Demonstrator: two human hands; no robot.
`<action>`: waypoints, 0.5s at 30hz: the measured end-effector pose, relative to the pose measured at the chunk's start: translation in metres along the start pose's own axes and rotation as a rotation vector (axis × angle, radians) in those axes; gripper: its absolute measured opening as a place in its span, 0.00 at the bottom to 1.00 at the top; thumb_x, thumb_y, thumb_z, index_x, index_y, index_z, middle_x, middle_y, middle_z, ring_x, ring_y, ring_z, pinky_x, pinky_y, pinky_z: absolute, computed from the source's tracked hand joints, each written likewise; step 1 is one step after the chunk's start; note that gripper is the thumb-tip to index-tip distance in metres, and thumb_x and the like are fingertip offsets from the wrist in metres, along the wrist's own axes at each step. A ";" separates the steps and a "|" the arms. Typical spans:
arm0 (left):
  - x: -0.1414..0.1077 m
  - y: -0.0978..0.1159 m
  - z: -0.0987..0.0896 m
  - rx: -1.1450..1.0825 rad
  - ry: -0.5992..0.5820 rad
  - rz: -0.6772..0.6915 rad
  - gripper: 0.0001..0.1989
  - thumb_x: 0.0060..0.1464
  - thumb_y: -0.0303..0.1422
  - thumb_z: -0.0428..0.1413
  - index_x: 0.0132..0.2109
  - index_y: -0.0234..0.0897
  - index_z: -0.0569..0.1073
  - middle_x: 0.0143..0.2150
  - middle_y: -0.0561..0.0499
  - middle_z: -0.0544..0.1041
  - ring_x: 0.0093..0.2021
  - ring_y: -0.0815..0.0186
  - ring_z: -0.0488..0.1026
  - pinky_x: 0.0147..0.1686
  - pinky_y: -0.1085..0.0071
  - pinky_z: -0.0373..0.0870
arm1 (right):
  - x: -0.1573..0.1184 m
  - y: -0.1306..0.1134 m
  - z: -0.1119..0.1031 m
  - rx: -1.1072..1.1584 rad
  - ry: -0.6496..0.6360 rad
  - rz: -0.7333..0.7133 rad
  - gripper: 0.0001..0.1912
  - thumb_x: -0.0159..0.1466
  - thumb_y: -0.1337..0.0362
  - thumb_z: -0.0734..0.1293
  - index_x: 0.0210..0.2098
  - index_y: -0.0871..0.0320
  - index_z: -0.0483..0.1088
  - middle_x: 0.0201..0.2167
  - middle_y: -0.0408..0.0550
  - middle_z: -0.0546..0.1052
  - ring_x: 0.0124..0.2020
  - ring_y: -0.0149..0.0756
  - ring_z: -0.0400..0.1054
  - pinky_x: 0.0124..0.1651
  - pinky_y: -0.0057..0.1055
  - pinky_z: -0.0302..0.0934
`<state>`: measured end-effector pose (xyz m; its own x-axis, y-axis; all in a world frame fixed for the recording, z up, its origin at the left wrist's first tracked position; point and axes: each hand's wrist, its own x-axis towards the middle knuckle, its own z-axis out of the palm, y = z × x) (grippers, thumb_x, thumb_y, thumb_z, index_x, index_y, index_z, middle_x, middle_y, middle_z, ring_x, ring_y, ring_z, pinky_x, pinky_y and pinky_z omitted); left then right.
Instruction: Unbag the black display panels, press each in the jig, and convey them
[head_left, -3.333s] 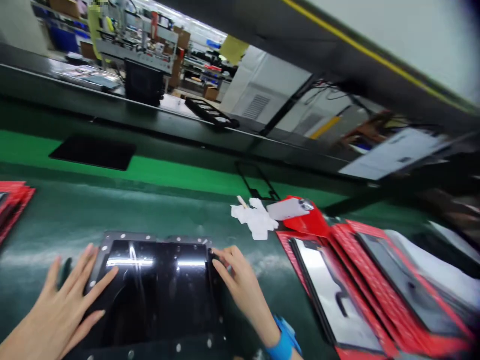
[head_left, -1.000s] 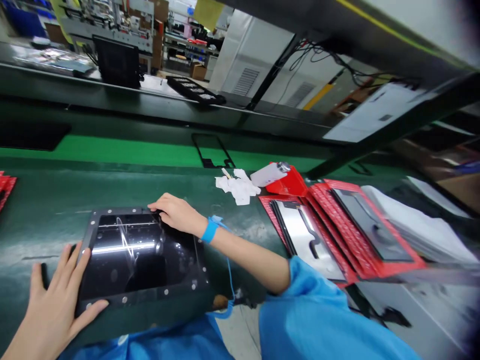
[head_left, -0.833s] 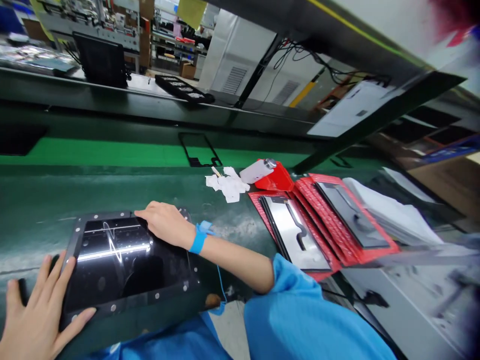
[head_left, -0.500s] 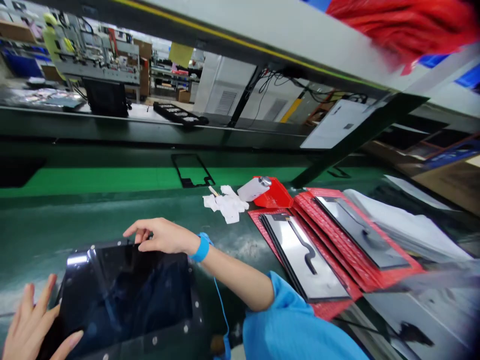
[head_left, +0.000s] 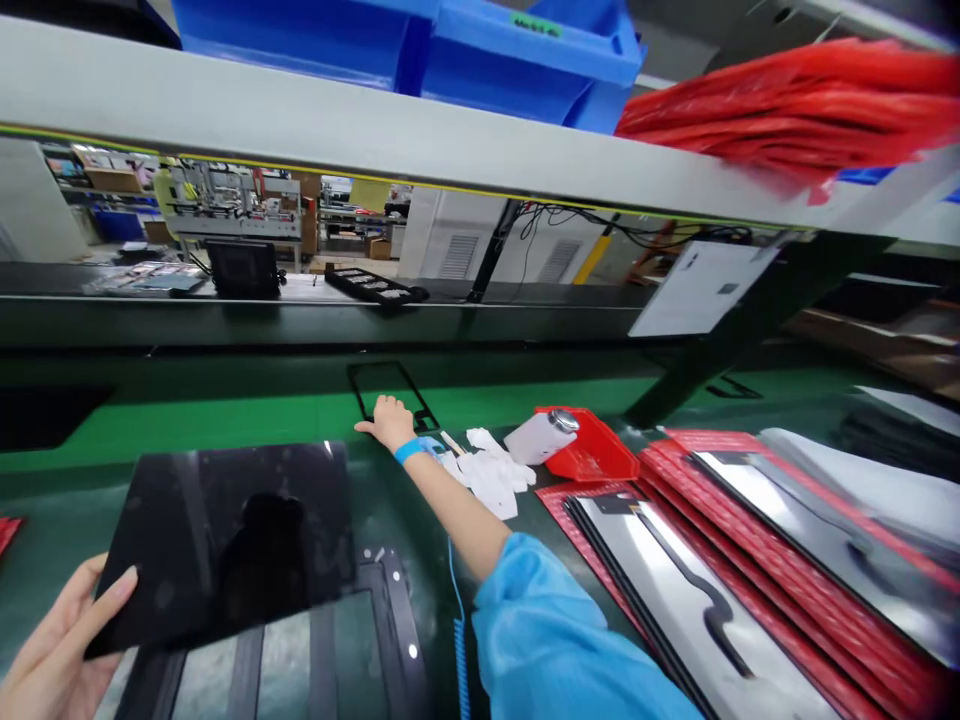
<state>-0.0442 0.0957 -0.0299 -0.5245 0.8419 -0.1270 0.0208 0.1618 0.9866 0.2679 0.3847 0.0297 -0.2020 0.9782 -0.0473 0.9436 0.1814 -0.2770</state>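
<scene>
My left hand (head_left: 64,640) grips the lower left corner of a glossy black screen panel (head_left: 187,540), thumb on its face and fingers beneath. The panel is tilted up and mirrors a dark silhouette. Under it lies a dark flat fixture (head_left: 401,610) with strips and pale round dots. My right hand (head_left: 391,425) reaches out over the near side of a thin black frame (head_left: 409,378) on the green strip. Its thumb is spread to the left and its fingers bend down; whether they touch the frame is hidden. A blue wrist band (head_left: 409,450) circles that wrist.
White wipes (head_left: 491,480), a white bottle with a metal top (head_left: 541,437) and a red bin (head_left: 600,450) stand right of my hand. Silver-backed panels (head_left: 660,590) lie on red bubble bags (head_left: 795,580). A coiled blue cord (head_left: 461,660) hangs down. A shelf (head_left: 337,130) crosses overhead.
My right hand has left the panel's top edge and moved forward to the black frame. My left hand has taken hold of the panel and lifted it, exposing the fixture. The view has tilted up.
</scene>
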 end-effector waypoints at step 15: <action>0.103 0.060 0.067 -0.465 0.013 -0.046 0.08 0.57 0.28 0.60 0.45 0.36 0.73 0.40 0.53 0.77 0.38 0.70 0.76 0.36 0.74 0.76 | 0.056 0.007 -0.018 0.205 -0.115 0.168 0.17 0.68 0.57 0.67 0.53 0.59 0.68 0.51 0.52 0.72 0.46 0.41 0.71 0.46 0.43 0.69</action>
<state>-0.0399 0.2263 0.0099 -0.5267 0.8322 -0.1735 -0.3851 -0.0517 0.9214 0.2676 0.4428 0.0420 -0.0865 0.9729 -0.2143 0.8958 -0.0181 -0.4441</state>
